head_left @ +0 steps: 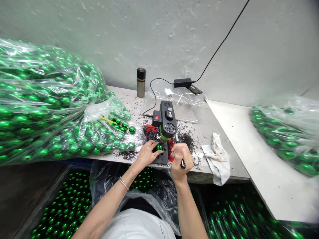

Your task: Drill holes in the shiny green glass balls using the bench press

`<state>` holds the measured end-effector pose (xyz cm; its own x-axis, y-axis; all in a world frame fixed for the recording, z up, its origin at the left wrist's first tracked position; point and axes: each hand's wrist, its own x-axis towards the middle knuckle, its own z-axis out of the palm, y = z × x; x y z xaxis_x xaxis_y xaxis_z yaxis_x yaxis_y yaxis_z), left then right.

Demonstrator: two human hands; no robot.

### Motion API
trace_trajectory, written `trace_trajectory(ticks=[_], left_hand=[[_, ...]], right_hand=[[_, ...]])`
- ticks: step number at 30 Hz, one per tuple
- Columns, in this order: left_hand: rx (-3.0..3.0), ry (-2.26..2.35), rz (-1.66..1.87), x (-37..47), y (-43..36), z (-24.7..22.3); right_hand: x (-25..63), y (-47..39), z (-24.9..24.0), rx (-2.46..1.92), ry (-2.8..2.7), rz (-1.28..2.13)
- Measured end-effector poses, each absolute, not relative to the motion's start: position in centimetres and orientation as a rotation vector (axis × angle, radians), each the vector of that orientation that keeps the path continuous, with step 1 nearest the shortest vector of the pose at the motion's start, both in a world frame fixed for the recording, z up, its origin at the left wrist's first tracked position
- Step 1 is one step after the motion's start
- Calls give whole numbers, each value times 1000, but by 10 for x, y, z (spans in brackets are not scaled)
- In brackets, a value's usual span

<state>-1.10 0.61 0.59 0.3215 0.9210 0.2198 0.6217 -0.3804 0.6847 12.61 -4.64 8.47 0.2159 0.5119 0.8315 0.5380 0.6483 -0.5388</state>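
A small black bench drill press (168,119) stands on the table, a red switch on its left side. My left hand (149,153) pinches a shiny green ball (159,146) on the drill's dark base plate (161,157), under the drill head. Wrapped round the black-ended feed lever (183,164) at the drill's right side is my right hand (182,159), its fingers closed. The head hides the drill's tip, so I cannot tell whether it touches the ball. Several loose green balls (124,125) lie to the left by an open bag.
A big clear bag of green balls (45,99) fills the left side; another bag (281,136) lies far right. Behind stand a flask (141,83) and a power adapter (183,82) with cables. A white rag (216,159) hangs over the front edge. Black shavings (185,142) surround the drill.
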Motion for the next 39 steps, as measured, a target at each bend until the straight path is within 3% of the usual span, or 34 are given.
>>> trace_trajectory(ticks=[5,18,24,33,39], left_hand=[[2097,1309,977,-11,0,-3],[2095,1349,995,-9,-1,-9],[2089,1367,995,-7,1,-10],[2184,1230,1089,-22,-34,-14],[2182,1467,1154,-73,-25,1]], right_hand=[[127,-48,67,-952,-1439,-57],[129,-35,6,-910,-1403,-173],[131,-37,18,-876,-1548,-216],[128,-43,80,-1014,-1359,-35],[122,-41,68,-938,-1298,-40]])
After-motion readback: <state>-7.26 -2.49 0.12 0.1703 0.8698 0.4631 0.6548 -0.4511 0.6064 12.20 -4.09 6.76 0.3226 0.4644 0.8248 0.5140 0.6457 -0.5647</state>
